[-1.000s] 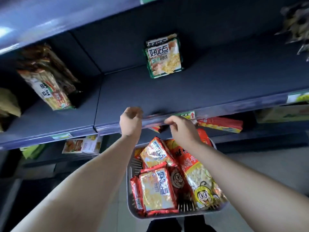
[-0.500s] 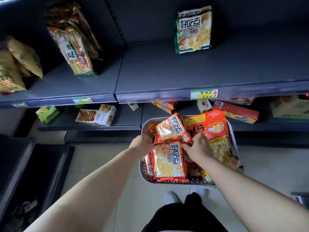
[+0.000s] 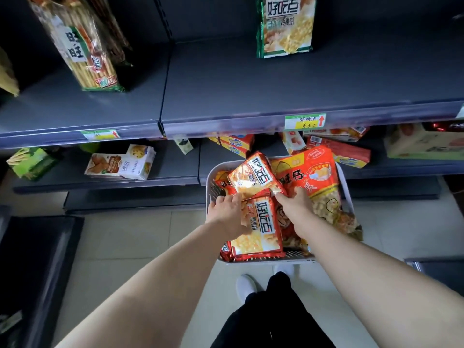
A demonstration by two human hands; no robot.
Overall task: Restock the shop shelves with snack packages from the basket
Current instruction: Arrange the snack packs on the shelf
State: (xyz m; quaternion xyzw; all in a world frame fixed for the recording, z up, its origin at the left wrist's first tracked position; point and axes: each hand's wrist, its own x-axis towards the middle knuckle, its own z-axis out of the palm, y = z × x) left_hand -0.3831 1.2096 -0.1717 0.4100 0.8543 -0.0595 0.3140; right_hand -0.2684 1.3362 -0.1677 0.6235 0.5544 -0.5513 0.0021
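Pinching the top red cracker packet [image 3: 253, 177] by its near corners in left hand [image 3: 226, 213] and right hand [image 3: 295, 205], I had it in the full basket [image 3: 209, 182]; shelf [image 3: 251, 84] held one green packet [image 3: 286, 26], restocking seemingly barely begun.

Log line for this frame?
stage: picking | right hand: pinches top cracker pack corner | left hand: at same pack's edge, grip unclear | basket: full

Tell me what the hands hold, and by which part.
Both hold the top red cracker packet by its near edge: the left hand at the left corner, the right hand at the right corner.
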